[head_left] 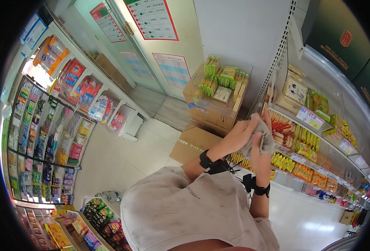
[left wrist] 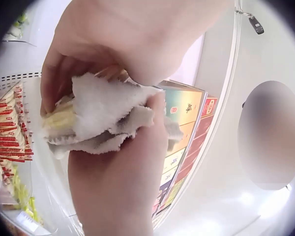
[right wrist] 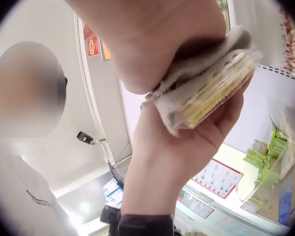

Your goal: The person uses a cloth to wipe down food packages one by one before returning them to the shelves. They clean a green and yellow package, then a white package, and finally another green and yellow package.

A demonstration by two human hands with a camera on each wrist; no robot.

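Observation:
In the head view, both hands meet in front of the chest over a grey-white cloth [head_left: 265,138]. A clear-wrapped packet with pale yellow contents [right wrist: 221,91] lies against the cloth. My left hand [head_left: 244,133] grips the packet, its palm under it in the right wrist view and its fingers curled round the far side. The right hand [head_left: 258,155] holds the cloth bunched against the packet's face, its thumb pressing into the folds. The cloth [left wrist: 108,105] covers much of the packet [left wrist: 64,118] in the left wrist view, and most of the right fingers are hidden.
At right, shelves carry many snack packets [head_left: 304,138] behind price tags [head_left: 310,117]. A clear bin of green-wrapped packets [head_left: 222,85] stands ahead on cardboard boxes, with another cardboard box [head_left: 195,144] on the floor. Hanging goods [head_left: 47,138] line the left side.

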